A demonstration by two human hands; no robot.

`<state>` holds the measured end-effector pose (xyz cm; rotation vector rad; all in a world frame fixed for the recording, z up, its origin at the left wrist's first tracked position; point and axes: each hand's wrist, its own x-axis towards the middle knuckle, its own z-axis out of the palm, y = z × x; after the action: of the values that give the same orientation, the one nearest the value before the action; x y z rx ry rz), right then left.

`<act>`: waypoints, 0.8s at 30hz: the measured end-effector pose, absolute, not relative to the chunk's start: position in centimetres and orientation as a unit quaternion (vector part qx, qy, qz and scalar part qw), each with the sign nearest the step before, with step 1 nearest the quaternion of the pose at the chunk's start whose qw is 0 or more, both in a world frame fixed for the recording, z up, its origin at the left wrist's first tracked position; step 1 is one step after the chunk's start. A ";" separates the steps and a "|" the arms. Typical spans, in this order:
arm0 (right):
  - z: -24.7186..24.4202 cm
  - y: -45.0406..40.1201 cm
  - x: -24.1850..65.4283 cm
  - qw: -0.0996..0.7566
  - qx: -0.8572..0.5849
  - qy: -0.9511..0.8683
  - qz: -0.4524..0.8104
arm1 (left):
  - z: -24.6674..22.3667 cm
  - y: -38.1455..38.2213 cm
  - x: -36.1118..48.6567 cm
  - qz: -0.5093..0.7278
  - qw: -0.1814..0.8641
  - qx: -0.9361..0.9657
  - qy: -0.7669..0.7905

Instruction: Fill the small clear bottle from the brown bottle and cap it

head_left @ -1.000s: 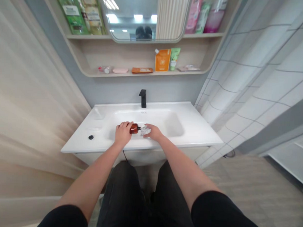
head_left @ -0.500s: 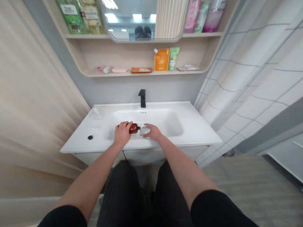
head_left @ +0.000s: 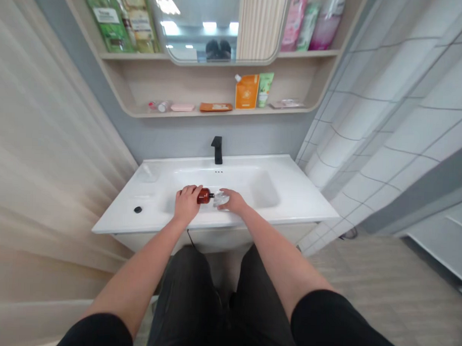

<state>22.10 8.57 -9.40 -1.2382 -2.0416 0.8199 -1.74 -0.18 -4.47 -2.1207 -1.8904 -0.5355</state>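
Barely anything had moved: the left grip (head_left: 187, 203) stayed wrapped round an amber cylindrical bottle (head_left: 204, 196) lying sideways, neck toward the right grip (head_left: 233, 202) pinching clear plastic (head_left: 221, 199).

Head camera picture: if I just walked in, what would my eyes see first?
Probably the amber bottle in the left hand, held on its side over the white sink. The right hand touches a clear object by the bottle's neck. Behind them stands a black faucet, and a bright orange pouch sits on the wooden shelf above.
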 end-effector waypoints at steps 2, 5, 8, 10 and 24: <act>-9.4 8.6 22.1 0.306 -0.468 -0.768 0.312 | -4.5 -0.2 -1.8 -0.186 0.126 -0.729 -0.646; -9.5 8.6 22.1 0.305 -0.469 -0.768 0.313 | -4.6 -0.2 -1.8 -0.190 0.128 -0.731 -0.643; -9.6 8.6 22.2 0.304 -0.465 -0.772 0.310 | -4.6 -0.2 -1.8 -0.191 0.129 -0.731 -0.642; -9.6 8.6 22.2 0.305 -0.465 -0.771 0.311 | -4.6 -0.1 -1.8 -0.189 0.129 -0.732 -0.641; -9.4 8.5 22.2 0.309 -0.464 -0.771 0.308 | -4.6 -0.2 -1.8 -0.193 0.121 -0.732 -0.642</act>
<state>22.20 8.52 -9.43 -1.2257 -2.0381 0.8143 -1.82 -0.20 -4.56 -2.1377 -1.8743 -0.5636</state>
